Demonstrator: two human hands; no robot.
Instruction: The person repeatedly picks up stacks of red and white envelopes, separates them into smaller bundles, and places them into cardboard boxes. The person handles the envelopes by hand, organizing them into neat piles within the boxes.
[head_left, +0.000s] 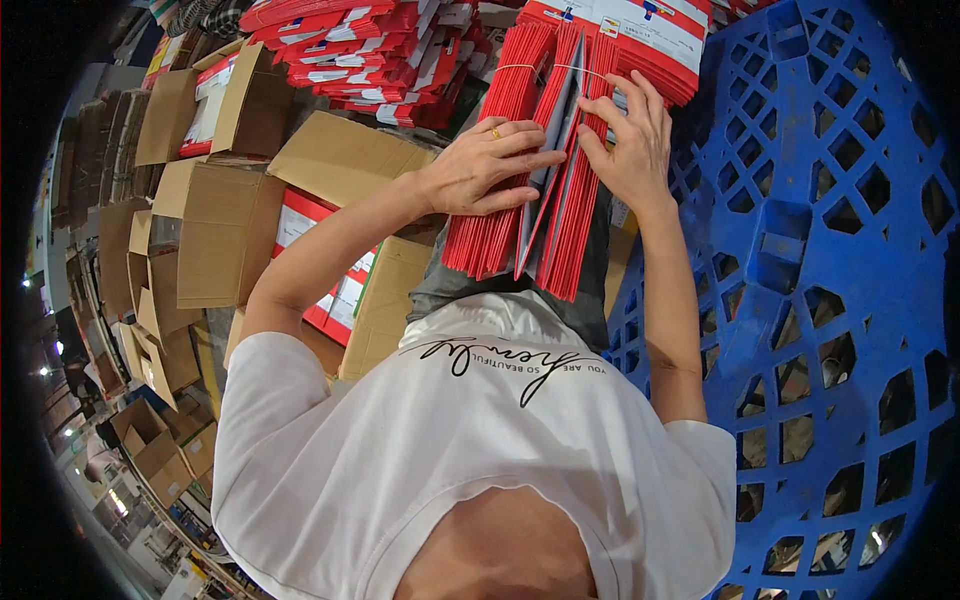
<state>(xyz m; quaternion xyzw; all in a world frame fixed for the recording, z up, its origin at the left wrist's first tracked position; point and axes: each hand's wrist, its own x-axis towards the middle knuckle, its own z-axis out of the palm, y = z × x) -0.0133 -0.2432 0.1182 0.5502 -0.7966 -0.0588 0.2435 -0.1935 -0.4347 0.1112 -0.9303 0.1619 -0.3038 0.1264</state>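
A thick bundle of flat red sleeves, folded edges up, lies across my lap, with a thin pale band around its far end. A grey gap splits the bundle in two, and one loose red sleeve stands tilted in it. My left hand lies over the left half, fingers stretched toward the gap, a ring on one of them. On the far part of the right half, my right hand touches the edges with fingers spread and bent, close to the band. What lies beneath both palms is hidden.
Tall piles of red and white flat packs stand at the far side, with another stack beyond my right hand. Open cardboard boxes crowd the left. A blue plastic lattice pallet rises along the right.
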